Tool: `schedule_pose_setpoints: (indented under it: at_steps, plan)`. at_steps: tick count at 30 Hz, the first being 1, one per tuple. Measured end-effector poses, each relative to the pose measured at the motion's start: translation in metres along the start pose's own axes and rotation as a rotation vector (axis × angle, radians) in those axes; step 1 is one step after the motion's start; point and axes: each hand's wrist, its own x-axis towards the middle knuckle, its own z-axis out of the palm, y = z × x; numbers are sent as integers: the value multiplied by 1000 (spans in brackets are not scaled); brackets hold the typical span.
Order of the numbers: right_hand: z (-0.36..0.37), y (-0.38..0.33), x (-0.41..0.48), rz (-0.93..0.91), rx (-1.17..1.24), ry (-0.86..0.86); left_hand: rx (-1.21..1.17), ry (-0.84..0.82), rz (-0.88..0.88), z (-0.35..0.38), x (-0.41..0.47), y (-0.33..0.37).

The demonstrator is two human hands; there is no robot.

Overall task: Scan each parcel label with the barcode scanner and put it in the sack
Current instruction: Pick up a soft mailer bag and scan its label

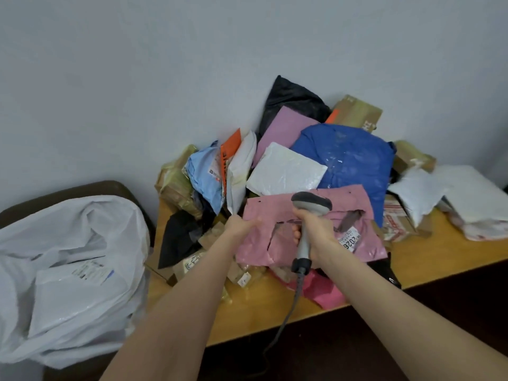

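A barcode scanner (303, 250) stands in the gripping right hand (317, 233), its long axis running away from the person with the head at the far end, over a torn pink parcel (264, 213) on the tabletop (439, 251) pile. The left hand (242, 224) pinches the parcel's left edge. A white sack (82, 237) sits open at left.

Left hand (242, 222) pinches the left edge of the pink parcel (310, 237) atop the parcel pile on the table (445, 253). Right hand (316, 229) grips the barcode scanner (309, 215) — head over the parcel. White sack (68, 270) — at left, beside the table.
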Motion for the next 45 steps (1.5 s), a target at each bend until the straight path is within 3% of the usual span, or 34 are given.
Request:
schedule_pose_setpoints:
  at_steps: [3, 6, 11, 16, 23, 26, 30, 33, 38, 42, 43, 45]
  plan:
    - [-12, -5, 8, -1, 32, 29, -186, 56, -64, 2, 4, 11]
    - [-16, -11, 8, -6, 47, 37, -321, -1, -54, -3, -3, 29]
    - [-7, -38, -3, -57, 107, -35, -337, -24, 145, -32, -29, 74]
    - [10, -72, -14, -154, 149, -94, -417, 85, 379, -77, -51, 123]
    - [12, -95, -22, -214, 246, -88, -200, 506, 835, -114, -58, 156]
    - [9, -97, -16, -247, 275, -75, 9, 519, 904, -102, -62, 153]
    - [4, -81, 1, -193, 208, -51, 599, 376, 824, -72, -45, 104]
    - [6, -62, 16, -134, 129, -42, 805, 192, 735, -53, -37, 71]
    - [21, -32, 34, -90, 154, -62, 757, -7, 609, -58, -28, 66]
    - [34, -19, 51, -69, 114, -118, 534, 353, 577, -85, -2, 67]
    - [37, -17, 52, -64, 105, -135, 504, 376, 497, -92, 8, 62]
    - [42, -13, 56, -42, 107, -128, 336, 255, 292, -99, 20, 52]
